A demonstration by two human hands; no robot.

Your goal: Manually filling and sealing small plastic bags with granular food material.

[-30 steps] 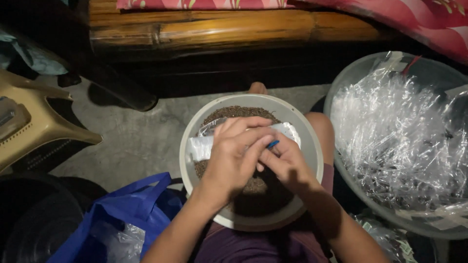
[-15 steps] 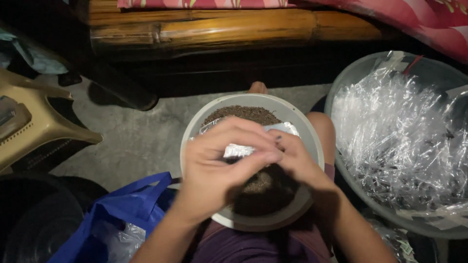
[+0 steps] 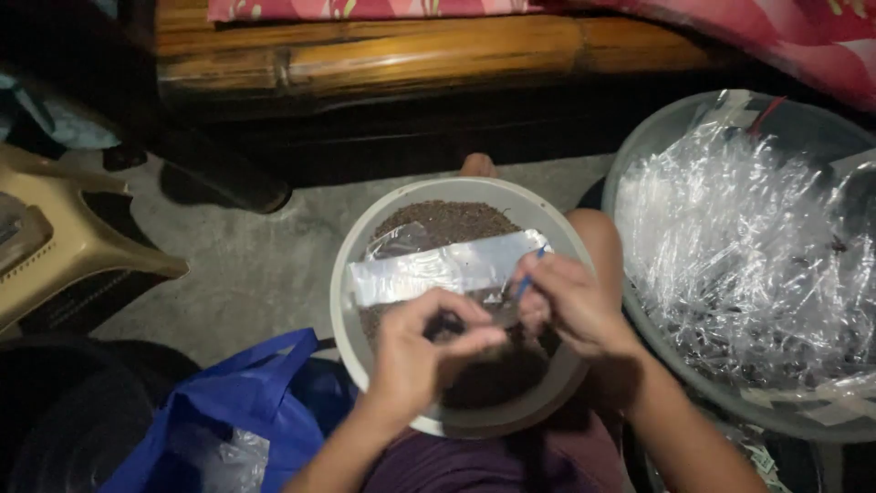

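Note:
A round grey bowl [image 3: 351, 265] rests on my lap, filled with small dark brown grains [image 3: 447, 221]. A stack of clear plastic sleeves [image 3: 438, 272] lies across the bowl on top of the grains. My left hand [image 3: 415, 356] hovers over the near half of the bowl with its fingertips pinched on a small clear plastic bag that is hard to make out. My right hand [image 3: 570, 306] sits beside it, fingers closed on a small blue tool [image 3: 526, 285] at the right end of the sleeves.
A large basin [image 3: 639, 155] heaped with filled clear plastic packets [image 3: 748, 246] stands at the right. A blue plastic bag [image 3: 228, 411] lies at the lower left, a beige plastic stool [image 3: 64, 246] further left. A bamboo bench [image 3: 411, 55] with red cloth runs along the top.
My left hand has drawn back from the sleeves toward my body, uncovering the stack. My right hand has shifted to the right end of the stack.

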